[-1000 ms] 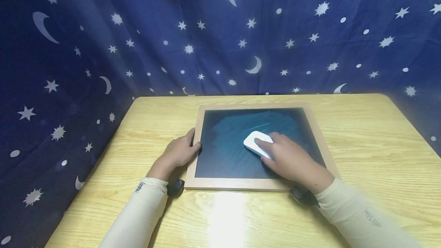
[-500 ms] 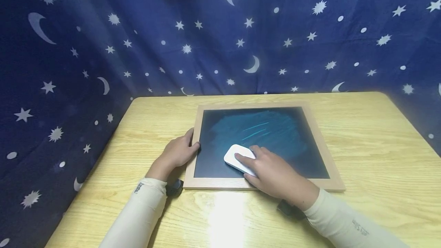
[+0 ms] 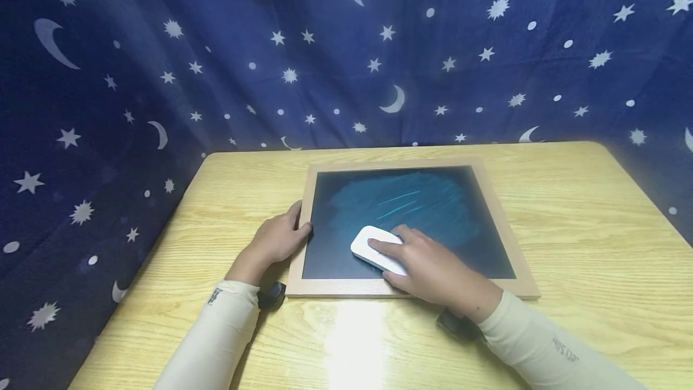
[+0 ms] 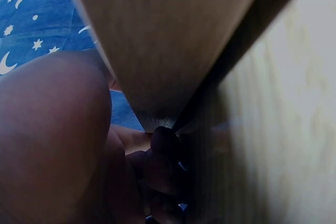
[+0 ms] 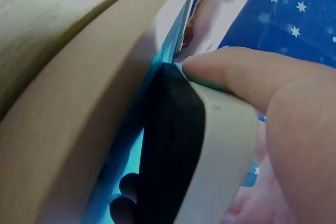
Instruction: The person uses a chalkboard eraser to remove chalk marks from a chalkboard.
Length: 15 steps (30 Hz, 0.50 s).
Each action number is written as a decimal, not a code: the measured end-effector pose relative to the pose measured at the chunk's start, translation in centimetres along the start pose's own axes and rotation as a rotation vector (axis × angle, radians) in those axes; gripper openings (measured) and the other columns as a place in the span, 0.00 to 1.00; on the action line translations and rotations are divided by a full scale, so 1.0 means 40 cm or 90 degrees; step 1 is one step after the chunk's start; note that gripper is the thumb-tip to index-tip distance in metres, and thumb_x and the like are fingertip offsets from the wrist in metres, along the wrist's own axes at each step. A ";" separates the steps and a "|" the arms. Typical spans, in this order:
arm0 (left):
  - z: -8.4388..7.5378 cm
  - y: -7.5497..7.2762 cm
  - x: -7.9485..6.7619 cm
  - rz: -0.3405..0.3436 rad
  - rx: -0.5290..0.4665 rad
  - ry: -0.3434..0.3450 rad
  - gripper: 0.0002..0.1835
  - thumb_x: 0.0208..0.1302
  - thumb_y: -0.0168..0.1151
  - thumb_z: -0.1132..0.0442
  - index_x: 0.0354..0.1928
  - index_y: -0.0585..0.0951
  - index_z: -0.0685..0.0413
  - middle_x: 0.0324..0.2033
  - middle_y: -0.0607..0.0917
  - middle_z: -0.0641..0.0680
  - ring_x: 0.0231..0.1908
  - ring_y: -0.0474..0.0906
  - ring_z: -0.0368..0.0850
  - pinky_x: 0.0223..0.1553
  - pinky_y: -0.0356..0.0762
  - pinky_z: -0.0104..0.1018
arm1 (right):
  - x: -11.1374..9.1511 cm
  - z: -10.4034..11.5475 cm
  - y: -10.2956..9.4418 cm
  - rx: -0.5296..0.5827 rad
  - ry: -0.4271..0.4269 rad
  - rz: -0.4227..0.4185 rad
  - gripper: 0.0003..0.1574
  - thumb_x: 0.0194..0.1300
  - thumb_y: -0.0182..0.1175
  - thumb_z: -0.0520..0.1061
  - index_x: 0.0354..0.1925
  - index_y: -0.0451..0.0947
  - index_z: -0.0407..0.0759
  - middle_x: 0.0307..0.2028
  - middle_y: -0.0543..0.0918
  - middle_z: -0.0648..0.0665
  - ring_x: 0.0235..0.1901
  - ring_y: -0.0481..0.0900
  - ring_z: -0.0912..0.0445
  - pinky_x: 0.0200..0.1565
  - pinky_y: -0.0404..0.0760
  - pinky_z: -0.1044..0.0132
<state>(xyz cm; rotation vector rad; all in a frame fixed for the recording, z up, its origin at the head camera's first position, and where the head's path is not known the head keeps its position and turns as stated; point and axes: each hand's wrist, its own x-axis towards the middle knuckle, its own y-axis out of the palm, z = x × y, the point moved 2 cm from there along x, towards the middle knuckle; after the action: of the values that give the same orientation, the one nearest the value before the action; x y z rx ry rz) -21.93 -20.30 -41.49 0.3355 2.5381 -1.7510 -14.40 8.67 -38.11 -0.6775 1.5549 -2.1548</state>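
A chalkboard [image 3: 346, 197] in a light wooden frame [image 3: 346, 287] lies on the table. At its left side my left hand [image 3: 275, 238] grips the frame, thumb over the top edge; in the left wrist view the other fingers [image 4: 165, 142] curl at the frame's lower edge. My right hand [image 3: 433, 266] holds a white chalkboard eraser [image 3: 373, 247] on the lower middle of the board. The right wrist view shows the eraser's black felt side [image 5: 170, 140] facing the board. Bluish chalk haze and several brighter streaks [image 3: 399, 204] show above the eraser.
The board rests on a light wood-grain table [image 3: 585, 227] with rounded far corners. A blue curtain [image 3: 325, 95] with moons and stars hangs behind and along the left. Dark wrist cameras [image 3: 272, 295] sit under both cream sleeves [image 3: 213, 336].
The eraser and my right hand have moved left and toward the near edge, then nearly stopped. More chalk streaks are uncovered. My left hand keeps its grip on the frame.
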 end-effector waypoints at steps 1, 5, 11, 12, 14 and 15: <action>0.000 0.000 0.000 -0.001 0.001 0.001 0.38 0.72 0.43 0.43 0.79 0.54 0.49 0.60 0.82 0.63 0.56 0.80 0.64 0.54 0.76 0.56 | 0.002 -0.005 0.000 -0.001 0.003 -0.002 0.35 0.62 0.67 0.53 0.67 0.75 0.55 0.50 0.80 0.38 0.47 0.80 0.47 0.48 0.82 0.51; 0.001 0.001 0.001 -0.005 0.005 0.007 0.37 0.72 0.43 0.43 0.79 0.55 0.48 0.58 0.82 0.63 0.55 0.81 0.64 0.53 0.76 0.57 | 0.008 -0.032 -0.003 -0.012 0.032 -0.006 0.36 0.62 0.68 0.53 0.68 0.75 0.54 0.48 0.80 0.37 0.45 0.79 0.48 0.48 0.81 0.50; 0.004 0.003 0.000 -0.003 0.004 0.010 0.37 0.72 0.43 0.43 0.78 0.55 0.48 0.58 0.83 0.63 0.55 0.81 0.64 0.53 0.76 0.57 | 0.016 -0.100 -0.025 -0.011 0.084 -0.024 0.35 0.62 0.67 0.49 0.67 0.75 0.50 0.41 0.79 0.35 0.36 0.76 0.48 0.42 0.79 0.49; 0.004 0.003 0.000 -0.004 0.004 0.010 0.37 0.72 0.43 0.43 0.78 0.55 0.48 0.58 0.83 0.63 0.55 0.81 0.64 0.53 0.76 0.57 | 0.017 -0.113 -0.030 -0.011 0.090 -0.027 0.35 0.62 0.67 0.49 0.67 0.75 0.49 0.41 0.79 0.34 0.36 0.76 0.48 0.41 0.79 0.49; 0.004 0.002 -0.001 -0.004 0.004 0.012 0.37 0.72 0.42 0.43 0.78 0.55 0.49 0.58 0.83 0.62 0.55 0.81 0.64 0.53 0.76 0.57 | 0.016 -0.139 -0.043 -0.011 0.106 -0.028 0.35 0.62 0.66 0.48 0.67 0.74 0.46 0.42 0.80 0.32 0.37 0.78 0.46 0.42 0.79 0.47; 0.004 0.002 -0.001 -0.004 0.004 0.012 0.36 0.72 0.42 0.43 0.78 0.55 0.48 0.58 0.83 0.62 0.55 0.81 0.64 0.53 0.76 0.57 | 0.016 -0.152 -0.049 -0.012 0.111 -0.027 0.35 0.62 0.65 0.47 0.67 0.74 0.45 0.42 0.80 0.31 0.38 0.78 0.44 0.42 0.79 0.46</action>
<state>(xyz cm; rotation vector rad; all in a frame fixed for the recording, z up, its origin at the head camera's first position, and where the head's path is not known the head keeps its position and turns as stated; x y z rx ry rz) -21.89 -20.43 -41.64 0.3462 2.5498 -1.7656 -18.57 13.51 -37.75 -0.5449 1.6651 -2.2860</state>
